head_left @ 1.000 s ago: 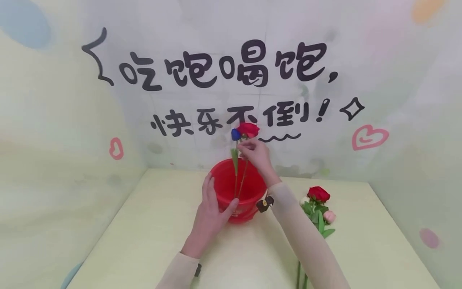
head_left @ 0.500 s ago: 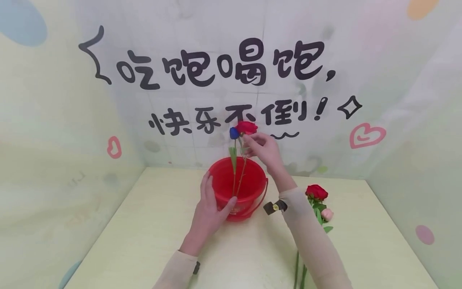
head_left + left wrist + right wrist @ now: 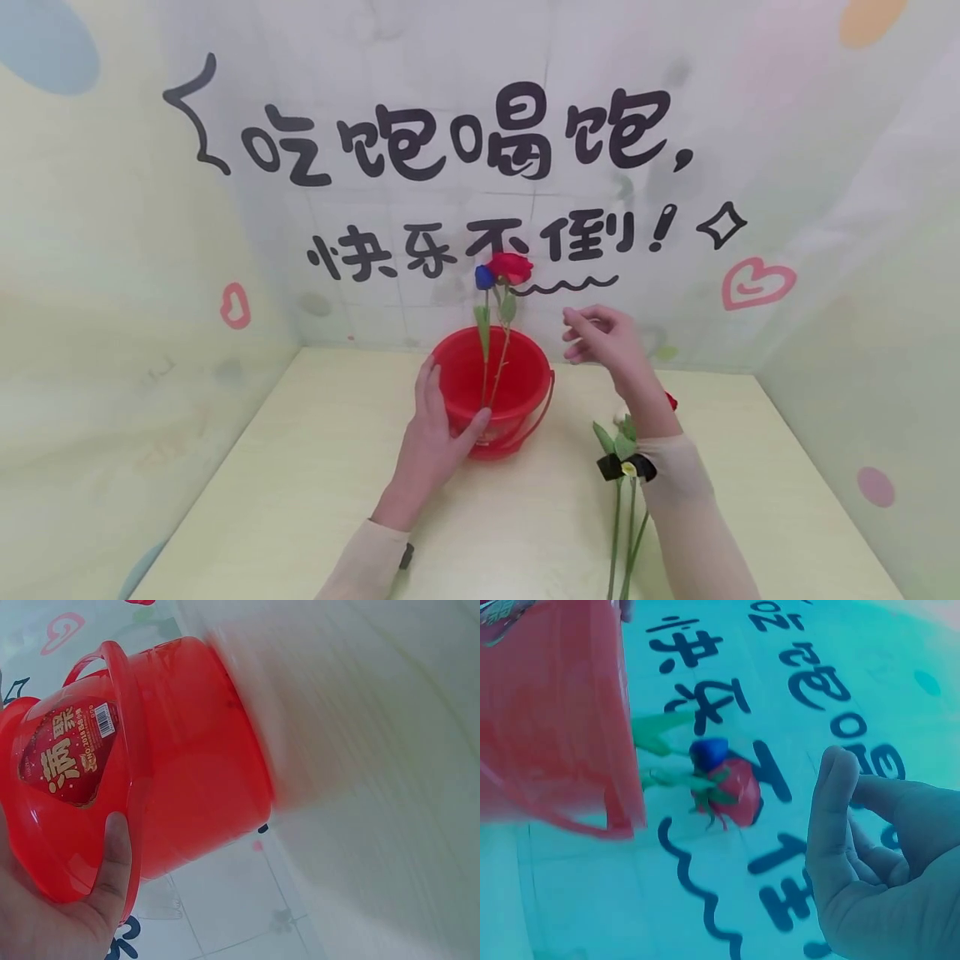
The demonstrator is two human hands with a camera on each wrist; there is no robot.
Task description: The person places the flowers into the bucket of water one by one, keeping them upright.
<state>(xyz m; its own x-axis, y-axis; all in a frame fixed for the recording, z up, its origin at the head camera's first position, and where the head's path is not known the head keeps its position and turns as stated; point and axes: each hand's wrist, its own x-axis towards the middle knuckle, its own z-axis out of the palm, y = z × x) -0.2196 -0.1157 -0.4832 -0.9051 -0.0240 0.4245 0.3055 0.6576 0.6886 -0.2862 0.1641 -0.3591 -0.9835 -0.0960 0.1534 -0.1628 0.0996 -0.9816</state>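
Red rose [image 3: 513, 267] in bucket [image 3: 527, 371], L of R hand [image 3: 611, 340], gap btwn.

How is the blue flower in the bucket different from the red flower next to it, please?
Size and shape: the blue flower has a small, bud-like head, while the red flower has a wider, fuller bloom.
Leaves: the blue flower carries a long, narrow leaf; the red flower shows a shorter, broader leaf near its bloom.
Shared: both stand in the red bucket, heads above its rim.
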